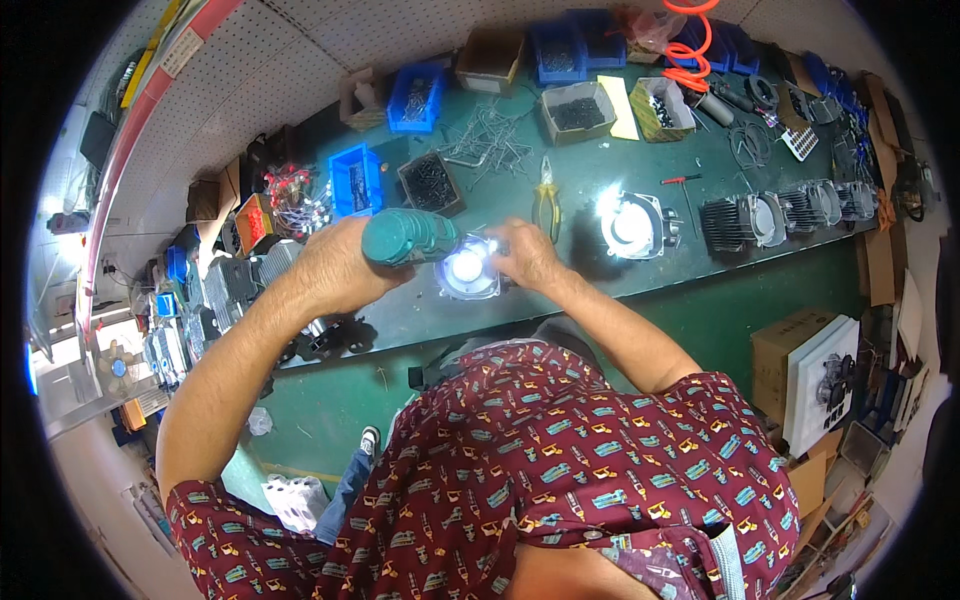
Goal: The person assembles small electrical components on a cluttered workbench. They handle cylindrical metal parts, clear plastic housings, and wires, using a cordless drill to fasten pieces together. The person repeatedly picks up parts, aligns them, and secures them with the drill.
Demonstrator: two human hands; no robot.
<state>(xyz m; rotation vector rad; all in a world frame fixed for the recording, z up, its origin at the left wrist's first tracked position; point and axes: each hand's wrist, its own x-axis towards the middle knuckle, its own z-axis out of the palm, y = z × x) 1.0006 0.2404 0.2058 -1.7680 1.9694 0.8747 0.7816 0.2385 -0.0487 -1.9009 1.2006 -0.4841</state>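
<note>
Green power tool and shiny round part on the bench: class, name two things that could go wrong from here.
1. The right hand steadies the shiny round part right beside the green power tool gripped by the left hand; a slip might hit fingers.
2. The part sits near the bench edge and could slide off.

One view only: a fisheye camera on the person's head, the left of a side-by-side pair, looking steeply down and forward. Picture upright, not mirrored. The wearer's patterned shirt point(560, 470) fills the 6 o'clock edge, very near the lens. Both forearms rise from there toward centre, where the left hand point(335, 262) and right hand point(530, 255) meet, at close working range. The green workbench point(560, 190) runs from 9 to 3 o'clock, its straight edge bowed by the lens. The white pegboard wall point(330, 35) curves along 11 to 12 o'clock, farthest off. Floor and cardboard boxes point(790, 350) sit at 4 o'clock. A black rim rings the frame.
</note>
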